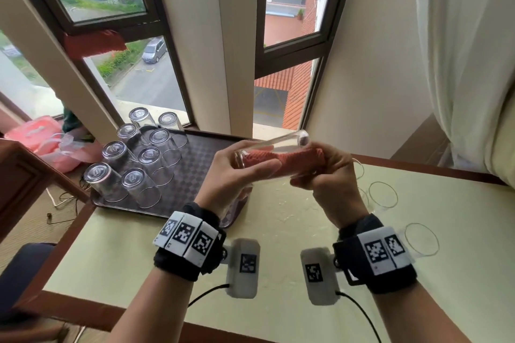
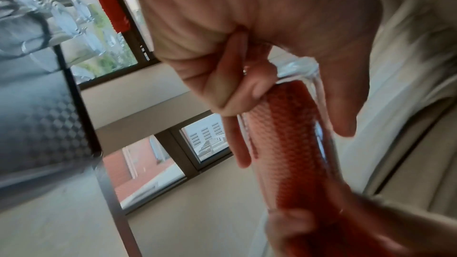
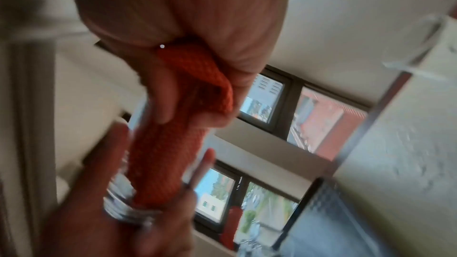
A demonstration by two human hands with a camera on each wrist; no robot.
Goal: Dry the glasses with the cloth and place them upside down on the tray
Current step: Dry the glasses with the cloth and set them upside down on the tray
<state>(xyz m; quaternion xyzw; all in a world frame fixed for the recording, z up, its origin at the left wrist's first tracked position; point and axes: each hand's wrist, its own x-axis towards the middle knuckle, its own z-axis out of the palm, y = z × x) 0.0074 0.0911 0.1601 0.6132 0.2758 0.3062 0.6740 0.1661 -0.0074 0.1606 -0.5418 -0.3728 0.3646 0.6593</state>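
Observation:
A clear glass lies sideways in the air over the table's far edge. My left hand grips its thick base end, fingers curled round it. An orange cloth is pushed inside the glass, and my right hand grips the cloth's outer end. In the left wrist view the cloth fills the glass below my left hand. In the right wrist view my right hand pinches the cloth. A dark tray holds several upside-down glasses on its left half.
Upright clear glasses stand on the pale table to the right of my hands, one near my right wrist. A pink bag lies left of the tray. A white curtain hangs at the right.

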